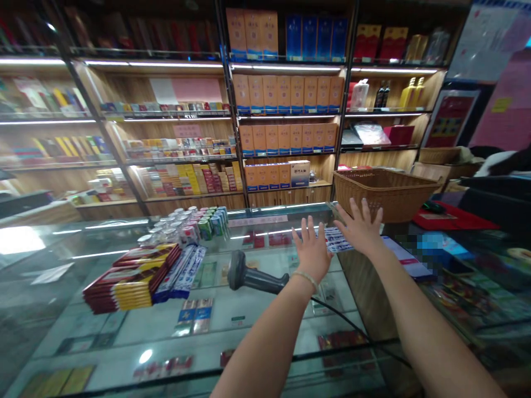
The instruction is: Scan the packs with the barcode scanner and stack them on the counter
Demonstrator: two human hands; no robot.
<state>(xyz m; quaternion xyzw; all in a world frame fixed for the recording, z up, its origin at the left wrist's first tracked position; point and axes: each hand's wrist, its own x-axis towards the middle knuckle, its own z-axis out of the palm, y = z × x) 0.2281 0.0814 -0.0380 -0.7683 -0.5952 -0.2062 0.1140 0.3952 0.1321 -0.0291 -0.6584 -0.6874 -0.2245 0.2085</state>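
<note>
Well, toward the left of the glass counter (157,331) sits a stack of red-and-yellow packets (133,276), with a bunch of long blue-and-white packets (180,273) just beside its right edge. Small clear-topped jars (168,225) stand on the far side of these. Near the middle, a dark handheld scanner (253,275) lies on the glass, its cable (344,318) running off to the near right beneath the forearms. Farther right, the left hand (313,254) and the right hand (362,231) are both spread wide, fingers stretched, gripping nothing; between them lie more blue-and-white sticks (337,239). I can't tell whether either palm touches those. To me the step in hand looks like reaching over that set, and taking hold would call for lower palms and curled fingers. Beyond the right hand stands a wicker basket (385,193).
</note>
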